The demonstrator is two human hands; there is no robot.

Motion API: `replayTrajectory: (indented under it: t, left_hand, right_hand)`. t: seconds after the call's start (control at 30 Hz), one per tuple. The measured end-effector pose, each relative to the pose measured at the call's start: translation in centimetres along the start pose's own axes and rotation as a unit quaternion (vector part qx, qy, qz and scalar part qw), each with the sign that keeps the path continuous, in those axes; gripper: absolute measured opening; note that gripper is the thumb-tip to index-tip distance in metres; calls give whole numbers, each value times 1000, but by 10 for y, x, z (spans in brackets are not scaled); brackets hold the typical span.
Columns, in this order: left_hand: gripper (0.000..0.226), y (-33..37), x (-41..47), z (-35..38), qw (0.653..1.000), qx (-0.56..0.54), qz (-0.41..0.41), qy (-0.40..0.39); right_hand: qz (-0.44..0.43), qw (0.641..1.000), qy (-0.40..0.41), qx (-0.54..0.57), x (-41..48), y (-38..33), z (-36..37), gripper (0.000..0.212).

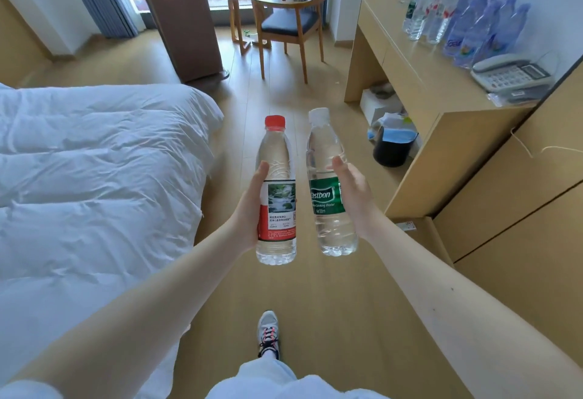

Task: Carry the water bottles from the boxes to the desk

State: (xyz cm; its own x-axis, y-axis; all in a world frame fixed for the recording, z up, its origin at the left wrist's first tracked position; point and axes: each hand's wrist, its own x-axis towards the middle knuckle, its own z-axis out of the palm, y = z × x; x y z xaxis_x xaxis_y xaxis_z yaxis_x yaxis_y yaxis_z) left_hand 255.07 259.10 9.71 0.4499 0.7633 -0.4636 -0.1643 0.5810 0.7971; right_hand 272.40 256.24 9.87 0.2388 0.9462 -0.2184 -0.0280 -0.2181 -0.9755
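Red-capped bottle [277, 196] in left hand [249, 209], green-labelled bottle [328, 203] in right hand [355, 196]; fingers [340, 165] wrapped round both.

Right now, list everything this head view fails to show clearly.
1. Fingers of the left hand: hidden behind the red-capped bottle, head view.
2. Fingers of the right hand: hidden behind the green-labelled bottle.
3. Count of the bottles on the desk: they overlap and blur at the head view's far edge.
4. Telephone key markings: too small.
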Motion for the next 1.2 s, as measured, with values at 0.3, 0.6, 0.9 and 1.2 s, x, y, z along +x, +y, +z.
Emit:
replayTrajectory:
  t: [0.3, 0.6, 0.9, 1.2]
  left_hand:
    - [59, 111, 93, -78, 999, 9, 27, -26]
    - [62, 143, 162, -109, 999, -14, 15, -42]
    - [63, 188, 246, -107, 998, -17, 55, -12]
    - [67, 259, 365, -44, 999, -26, 34, -15]
  right_hand:
    - [-15, 998, 45, 29, 112, -57, 77, 87]
    - [9, 999, 38, 37, 190, -67, 106, 71]
    - [6, 998, 13, 61, 289, -74, 98, 97]
    - [-6, 995, 9, 95, 417, -114, 26, 52]
